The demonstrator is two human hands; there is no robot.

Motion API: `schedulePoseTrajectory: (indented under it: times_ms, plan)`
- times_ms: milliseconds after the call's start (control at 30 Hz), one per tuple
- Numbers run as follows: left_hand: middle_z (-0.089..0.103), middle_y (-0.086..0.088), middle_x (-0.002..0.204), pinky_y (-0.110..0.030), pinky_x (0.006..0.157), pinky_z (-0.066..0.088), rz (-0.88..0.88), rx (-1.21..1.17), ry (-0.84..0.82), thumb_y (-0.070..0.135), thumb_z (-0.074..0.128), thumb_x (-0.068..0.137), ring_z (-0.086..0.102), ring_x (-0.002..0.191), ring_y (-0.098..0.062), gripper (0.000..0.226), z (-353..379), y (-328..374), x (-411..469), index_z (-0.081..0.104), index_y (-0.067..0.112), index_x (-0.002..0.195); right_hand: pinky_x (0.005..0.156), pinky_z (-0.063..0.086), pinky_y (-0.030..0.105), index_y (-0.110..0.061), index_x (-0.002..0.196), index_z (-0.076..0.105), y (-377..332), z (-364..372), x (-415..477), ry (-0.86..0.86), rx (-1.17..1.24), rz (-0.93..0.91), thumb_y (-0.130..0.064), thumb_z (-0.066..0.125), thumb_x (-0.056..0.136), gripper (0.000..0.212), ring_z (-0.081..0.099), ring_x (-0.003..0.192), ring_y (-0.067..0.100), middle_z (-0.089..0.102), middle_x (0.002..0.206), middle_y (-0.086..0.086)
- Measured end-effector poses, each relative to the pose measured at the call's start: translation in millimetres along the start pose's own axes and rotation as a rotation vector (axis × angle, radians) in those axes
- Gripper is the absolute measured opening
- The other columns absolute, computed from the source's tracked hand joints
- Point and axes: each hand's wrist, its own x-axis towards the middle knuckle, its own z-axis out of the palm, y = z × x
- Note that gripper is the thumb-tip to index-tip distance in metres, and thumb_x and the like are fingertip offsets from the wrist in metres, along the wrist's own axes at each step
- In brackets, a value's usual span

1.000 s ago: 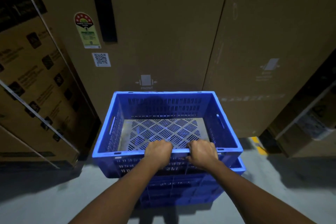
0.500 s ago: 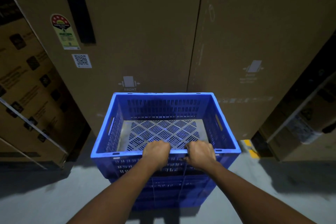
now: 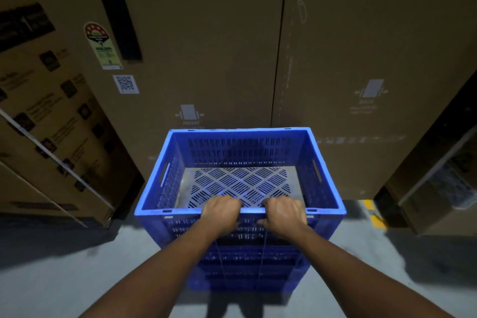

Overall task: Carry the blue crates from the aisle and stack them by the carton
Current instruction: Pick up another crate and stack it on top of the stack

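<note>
An empty blue crate (image 3: 240, 152) with slotted walls and a grey perforated floor sits on top of another blue crate (image 3: 247, 273), of which only the near wall shows below. My left hand (image 3: 222, 214) and my right hand (image 3: 282, 215) both grip the top crate's near rim, side by side, fingers curled over the edge. The stack stands on the grey floor right against a tall brown carton (image 3: 201, 41) marked "FRONT".
A second tall carton (image 3: 374, 59) stands to the right of the first. Printed boxes with straps (image 3: 49, 124) lean at the left, more boxes (image 3: 438, 183) at the right. A yellow floor marking (image 3: 374, 214) lies at the right. Bare grey floor (image 3: 64, 266) surrounds the stack.
The top crate has shifted into line over the lower one, which stuck out at the right before. Both hands stay closed on the near rim.
</note>
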Motion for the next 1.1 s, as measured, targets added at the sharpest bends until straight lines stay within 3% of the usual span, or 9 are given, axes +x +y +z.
schedulePoseTrajectory:
  times_ms: [167, 333, 467, 533, 600, 700, 800, 1000, 1100]
  plan:
    - [0.063, -0.007, 0.117, -0.041, 0.085, 0.046, 0.144, -0.144, 0.015, 0.068, 0.053, 0.084, 0.059, 0.107, -0.029, 0.066, 7, -16, -5, 0.044, 0.022, 0.130, 0.067, 0.042, 0.033, -0.030, 0.100, 0.061, 2, 3, -3, 0.044, 0.055, -0.065, -0.091, 0.041, 0.067, 0.073, 0.066, 0.093, 0.021, 0.071, 0.094, -0.003]
    - [0.041, -0.009, 0.150, -0.046, 0.111, 0.032, 0.110, -0.257, 0.014, 0.059, 0.031, 0.098, 0.037, 0.137, -0.026, 0.062, -1, -50, -22, 0.032, 0.022, 0.148, 0.075, 0.046, 0.034, -0.033, 0.112, 0.062, 5, -4, -9, 0.055, 0.205, -0.061, -0.091, 0.022, 0.075, 0.079, 0.064, 0.100, 0.018, 0.071, 0.105, -0.007]
    - [0.031, -0.013, 0.157, -0.061, 0.118, 0.011, -0.238, -0.021, 0.381, 0.063, 0.017, 0.095, 0.011, 0.150, -0.033, 0.072, 15, -100, -43, 0.039, 0.018, 0.146, 0.071, 0.043, 0.033, -0.033, 0.107, 0.067, -2, -4, -8, 0.059, 0.181, 0.038, -0.087, 0.014, 0.081, 0.080, 0.064, 0.096, 0.018, 0.071, 0.100, -0.005]
    - [0.024, -0.017, 0.159, -0.063, 0.115, 0.011, -0.439, -0.066, 0.372, 0.064, 0.018, 0.094, 0.009, 0.150, -0.037, 0.075, 26, -120, -57, 0.034, 0.015, 0.149, 0.078, 0.042, 0.035, -0.032, 0.108, 0.067, -6, -1, -4, 0.073, 0.110, 0.103, -0.081, 0.013, 0.086, 0.076, 0.061, 0.102, 0.021, 0.070, 0.105, -0.001]
    - [0.014, -0.016, 0.162, -0.063, 0.116, 0.013, -0.515, -0.168, 0.258, 0.065, 0.019, 0.094, 0.005, 0.149, -0.038, 0.077, 35, -130, -65, 0.022, 0.017, 0.154, 0.094, 0.037, 0.043, -0.032, 0.117, 0.062, -16, 0, 5, -0.012, 0.073, 0.229, -0.070, 0.018, 0.091, 0.064, 0.052, 0.117, 0.025, 0.063, 0.123, 0.005]
    - [0.001, -0.014, 0.164, -0.061, 0.117, 0.010, -0.423, -0.241, 0.199, 0.064, 0.020, 0.096, -0.001, 0.150, -0.038, 0.077, 35, -140, -66, 0.007, 0.018, 0.156, 0.109, 0.020, 0.062, -0.026, 0.140, 0.042, -50, -2, 20, -0.137, 0.160, 0.300, -0.063, 0.024, 0.095, 0.061, 0.026, 0.142, 0.032, 0.034, 0.154, 0.012]
    - [0.000, -0.011, 0.164, -0.056, 0.119, 0.010, -0.340, -0.279, 0.220, 0.056, 0.025, 0.100, -0.003, 0.151, -0.030, 0.070, 32, -159, -67, 0.006, 0.018, 0.156, 0.113, 0.008, 0.064, -0.024, 0.153, 0.022, -109, -3, 31, -0.116, 0.213, 0.091, -0.064, 0.023, 0.097, 0.069, -0.001, 0.150, 0.032, 0.005, 0.164, 0.008]
    - [-0.003, -0.009, 0.165, -0.048, 0.122, 0.011, -0.210, -0.300, 0.208, 0.037, 0.032, 0.102, -0.007, 0.152, -0.024, 0.064, 36, -180, -56, 0.006, 0.013, 0.156, 0.117, 0.007, 0.059, -0.022, 0.152, 0.023, -202, 0, 59, -0.061, 0.219, -0.127, -0.052, 0.021, 0.101, 0.059, -0.006, 0.151, 0.027, 0.004, 0.164, 0.009]
    - [-0.006, -0.009, 0.165, -0.046, 0.122, 0.011, -0.201, -0.310, 0.216, 0.034, 0.032, 0.102, -0.009, 0.151, -0.023, 0.064, 43, -180, -53, 0.006, 0.012, 0.156, 0.117, 0.016, 0.057, -0.022, 0.148, 0.030, -211, 5, 61, -0.044, 0.212, -0.133, -0.046, 0.020, 0.101, 0.054, 0.001, 0.151, 0.026, 0.012, 0.163, 0.010]
